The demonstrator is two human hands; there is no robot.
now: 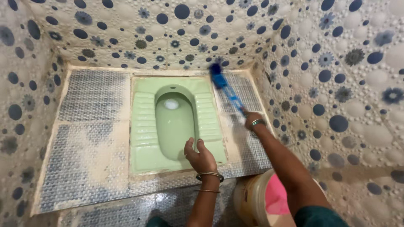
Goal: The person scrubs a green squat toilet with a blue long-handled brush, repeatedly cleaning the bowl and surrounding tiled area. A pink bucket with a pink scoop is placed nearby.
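Because the cubicle is narrow, its dotted wall tiles close in on three sides and leave only the raised, textured floor platform, whose grey tiles carry pale, dusty streaks. Set flush into that platform is the pale green squat pan, ribbed on both footrests so that feet can grip, with a little water showing in its bowl. Low at the right stands a cream bucket with something pink inside, near the person's right arm. The blue long-handled brush slants up from the right hand, which is closed round the handle's end; its head lies on the tiles at the pan's far right corner, by the back wall. The left hand hovers loosely curled and empty over the pan's near edge, apparently for balance.
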